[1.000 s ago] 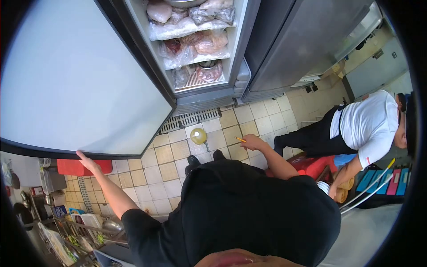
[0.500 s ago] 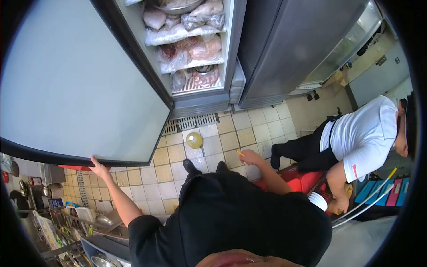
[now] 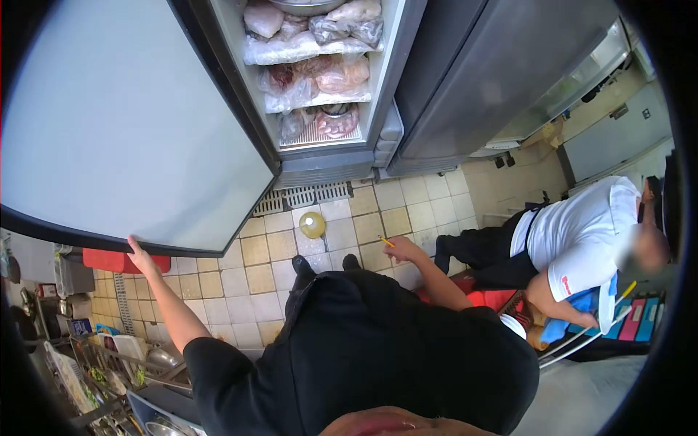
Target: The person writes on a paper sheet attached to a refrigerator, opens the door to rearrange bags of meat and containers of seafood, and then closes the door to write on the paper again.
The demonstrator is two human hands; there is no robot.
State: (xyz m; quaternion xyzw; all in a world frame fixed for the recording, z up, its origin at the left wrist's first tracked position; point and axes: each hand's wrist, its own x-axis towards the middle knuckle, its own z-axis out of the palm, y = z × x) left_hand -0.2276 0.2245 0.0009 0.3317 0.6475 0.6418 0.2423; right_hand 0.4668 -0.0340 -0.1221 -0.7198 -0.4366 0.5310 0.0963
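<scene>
My left hand [image 3: 141, 256] is at the outer edge of a wide-open fridge door [image 3: 131, 138], with one finger on the inner face and the rest partly hidden by the edge. Inside the fridge [image 3: 327, 163], bagged meat [image 3: 320, 76] lies on several shelves, and part of a metal bowl [image 3: 309, 6] shows at the top. My right hand [image 3: 401, 249] is closed on a thin yellow pencil-like stick [image 3: 385, 241], held low in front of my body. On the floor before the fridge stands a round container of yellowish liquid [image 3: 312, 225].
A co-worker in a white shirt [image 3: 582, 236] bends at the right, a blue cloth [image 3: 563, 320] by their hands. A red container [image 3: 131, 260] sits below the door. Floor grates [image 3: 298, 197] run along the fridge base. Racks with kitchenware [image 3: 116, 367] stand at lower left.
The door edge and my left hand have shifted slightly left and up in view. The co-worker's arm has moved to the right, and a blue cloth now shows there. My right hand still holds the yellow stick.
</scene>
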